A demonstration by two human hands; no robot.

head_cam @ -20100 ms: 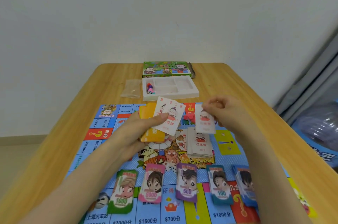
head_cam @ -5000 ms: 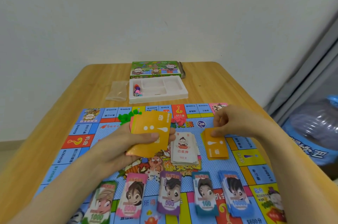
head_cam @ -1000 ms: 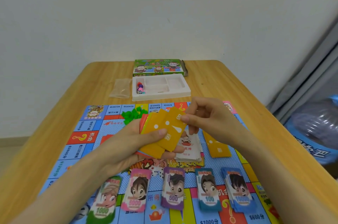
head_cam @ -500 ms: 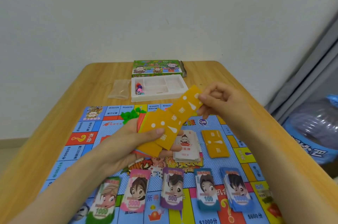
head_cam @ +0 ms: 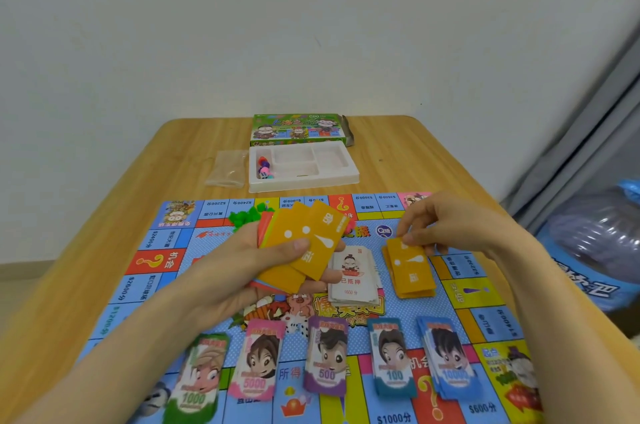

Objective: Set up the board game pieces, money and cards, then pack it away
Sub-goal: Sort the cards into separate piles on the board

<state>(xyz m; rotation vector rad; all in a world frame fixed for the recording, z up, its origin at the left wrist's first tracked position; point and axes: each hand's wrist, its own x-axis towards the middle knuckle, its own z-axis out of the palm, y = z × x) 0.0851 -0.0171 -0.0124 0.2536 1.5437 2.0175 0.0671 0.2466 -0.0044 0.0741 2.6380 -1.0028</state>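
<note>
Head view. Our left hand [head_cam: 242,271] grips a fan of orange cards [head_cam: 304,243]: the thumb presses on top and the fingers [head_cam: 329,274] curl beneath, above the board [head_cam: 166,250]. Our right hand [head_cam: 446,226] pinches the far end of the top card [head_cam: 408,257] of the orange pile [head_cam: 415,285], which lies on the board directly under the right fingers [head_cam: 412,236]. A white pile [head_cam: 353,278] lies between the two sets of fingers, just beside the left fingertips. Five money stacks [head_cam: 327,357] lie in a row on the board, nearer to us than both hands. Green houses [head_cam: 246,215] lie just beyond the left fingers. The tray [head_cam: 346,177], box [head_cam: 298,129] and bag [head_cam: 227,169] rest on the surface [head_cam: 398,153], well beyond both hands.
</note>
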